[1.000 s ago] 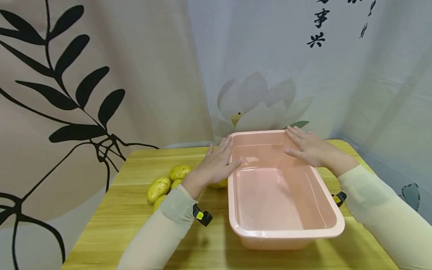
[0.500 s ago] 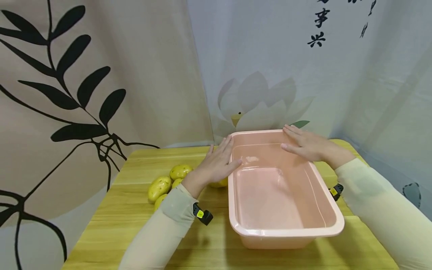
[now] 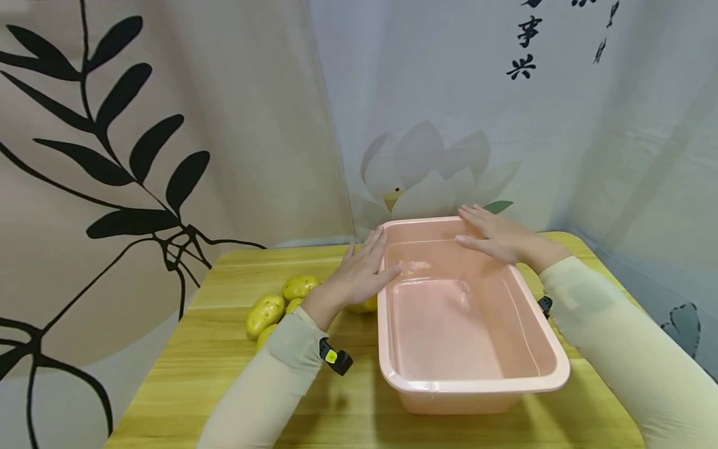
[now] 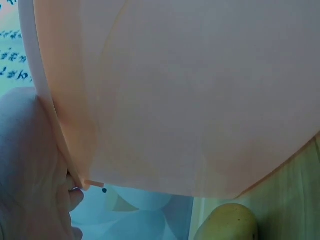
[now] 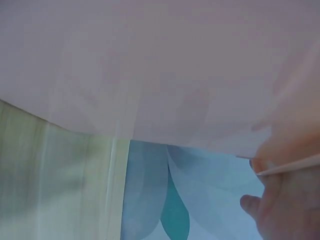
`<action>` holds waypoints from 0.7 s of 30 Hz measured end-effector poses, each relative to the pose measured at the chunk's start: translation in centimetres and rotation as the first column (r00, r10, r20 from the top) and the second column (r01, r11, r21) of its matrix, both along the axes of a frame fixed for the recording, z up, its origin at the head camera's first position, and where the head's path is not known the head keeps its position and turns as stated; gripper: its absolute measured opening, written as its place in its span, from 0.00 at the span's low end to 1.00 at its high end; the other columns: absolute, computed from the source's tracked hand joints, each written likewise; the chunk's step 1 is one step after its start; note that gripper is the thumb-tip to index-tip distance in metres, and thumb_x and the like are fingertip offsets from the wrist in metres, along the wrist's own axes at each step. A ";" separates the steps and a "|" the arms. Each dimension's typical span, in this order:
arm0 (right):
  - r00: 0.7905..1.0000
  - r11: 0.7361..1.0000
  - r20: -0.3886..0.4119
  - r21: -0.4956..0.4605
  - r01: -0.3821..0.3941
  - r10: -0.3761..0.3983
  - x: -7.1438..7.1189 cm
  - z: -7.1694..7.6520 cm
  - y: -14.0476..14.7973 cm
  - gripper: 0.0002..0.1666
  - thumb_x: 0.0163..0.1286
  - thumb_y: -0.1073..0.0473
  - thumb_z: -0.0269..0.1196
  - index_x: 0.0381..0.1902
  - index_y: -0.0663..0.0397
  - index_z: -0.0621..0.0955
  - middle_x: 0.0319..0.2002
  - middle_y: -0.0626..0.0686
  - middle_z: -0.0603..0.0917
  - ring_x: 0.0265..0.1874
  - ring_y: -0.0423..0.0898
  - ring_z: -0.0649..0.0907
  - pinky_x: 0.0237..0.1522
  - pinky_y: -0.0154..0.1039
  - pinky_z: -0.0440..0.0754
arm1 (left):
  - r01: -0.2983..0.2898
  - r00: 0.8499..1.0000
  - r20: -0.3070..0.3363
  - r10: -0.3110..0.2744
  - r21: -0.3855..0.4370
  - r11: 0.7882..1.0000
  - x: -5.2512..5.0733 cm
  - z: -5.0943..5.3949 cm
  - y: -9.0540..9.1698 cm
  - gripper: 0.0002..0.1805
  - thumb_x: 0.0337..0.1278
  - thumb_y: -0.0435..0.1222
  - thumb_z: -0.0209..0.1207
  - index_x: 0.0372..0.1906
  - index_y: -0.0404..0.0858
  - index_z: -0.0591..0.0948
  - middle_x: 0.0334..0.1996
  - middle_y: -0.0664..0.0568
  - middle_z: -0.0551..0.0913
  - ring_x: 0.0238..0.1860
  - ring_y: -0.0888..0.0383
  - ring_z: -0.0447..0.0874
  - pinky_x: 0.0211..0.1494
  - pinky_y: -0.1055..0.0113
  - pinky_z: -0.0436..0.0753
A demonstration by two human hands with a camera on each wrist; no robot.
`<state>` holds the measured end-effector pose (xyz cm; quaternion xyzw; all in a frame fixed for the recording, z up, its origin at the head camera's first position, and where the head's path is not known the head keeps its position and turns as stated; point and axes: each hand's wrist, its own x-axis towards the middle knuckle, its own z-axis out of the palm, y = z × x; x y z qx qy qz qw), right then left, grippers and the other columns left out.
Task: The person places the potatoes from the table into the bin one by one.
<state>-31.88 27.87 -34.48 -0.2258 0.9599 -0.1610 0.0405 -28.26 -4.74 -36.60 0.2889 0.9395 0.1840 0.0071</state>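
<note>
A cloth (image 3: 258, 125) printed with a dark leafy plant hangs beyond the wooden table (image 3: 213, 349). Yellow potatoes (image 3: 265, 315) lie clustered on the table, partly hidden by the left arm (image 3: 263, 380). The left hand (image 3: 354, 275), fingers straight, rests on the rim near the far left corner of a pink basin (image 3: 449, 330) standing on the table. The right hand (image 3: 496, 237) lies at its far right corner, fingers extended, thumb over the inside.

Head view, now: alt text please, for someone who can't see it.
A person's left hand and right hand touch the far corners of a pink basin at a wooden table. Yellow potatoes lie left of the basin, partly behind the left arm.
</note>
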 end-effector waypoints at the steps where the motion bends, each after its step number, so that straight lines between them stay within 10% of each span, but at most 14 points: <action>1: 1.000 1.000 0.002 -0.012 -0.004 0.004 -0.1 -0.1 0.0 0.46 0.73 0.33 0.45 0.76 0.54 0.49 0.76 0.57 0.47 0.74 0.57 0.42 0.69 0.63 0.45 | 0.002 1.000 0.002 -0.002 0.003 1.000 0.0 0.0 0.0 0.45 0.68 0.61 0.40 0.77 0.39 0.40 0.76 0.57 0.30 0.75 0.60 0.29 0.73 0.45 0.35; 11: 1.000 0.995 0.031 -0.102 0.003 0.000 -0.8 -0.4 0.8 0.40 0.75 0.37 0.43 0.75 0.55 0.56 0.75 0.60 0.51 0.74 0.57 0.45 0.68 0.63 0.47 | 0.017 1.000 0.024 -0.018 0.028 0.999 0.0 -0.2 0.2 0.45 0.69 0.60 0.40 0.77 0.40 0.39 0.75 0.57 0.29 0.75 0.58 0.30 0.73 0.45 0.39; 21: 1.000 1.000 -0.029 0.002 -0.001 0.001 -0.7 -0.4 0.3 0.45 0.72 0.32 0.45 0.77 0.50 0.51 0.76 0.55 0.48 0.75 0.54 0.42 0.67 0.67 0.40 | 0.007 1.000 0.027 -0.009 0.072 0.997 -0.1 -0.4 0.1 0.44 0.69 0.58 0.42 0.77 0.40 0.39 0.76 0.56 0.31 0.75 0.61 0.30 0.73 0.44 0.38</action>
